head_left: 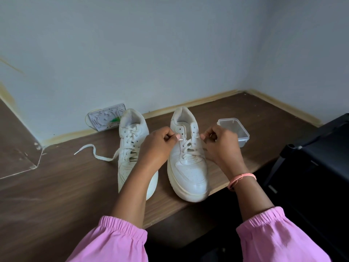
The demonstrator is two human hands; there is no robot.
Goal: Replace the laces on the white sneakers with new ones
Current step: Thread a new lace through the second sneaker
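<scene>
Pinching lace tips [180, 139] with left hand [157, 143] and right hand [220, 142] over half-laced, scuffed white sneaker [188, 167].

A dark brown wood-grain surface [56, 195] fills the lower left and middle of the frame, running back to a pale blue-grey wall [151, 44] edged with a yellowish strip [204, 100]. Right of centre stands a small clear plastic tub [234, 131], open and upright. Left of centre, a patterned white card [103, 118] leans against the wall, a bit of green at its right edge. At the right edge sits a black piece of furniture [321, 148].
</scene>
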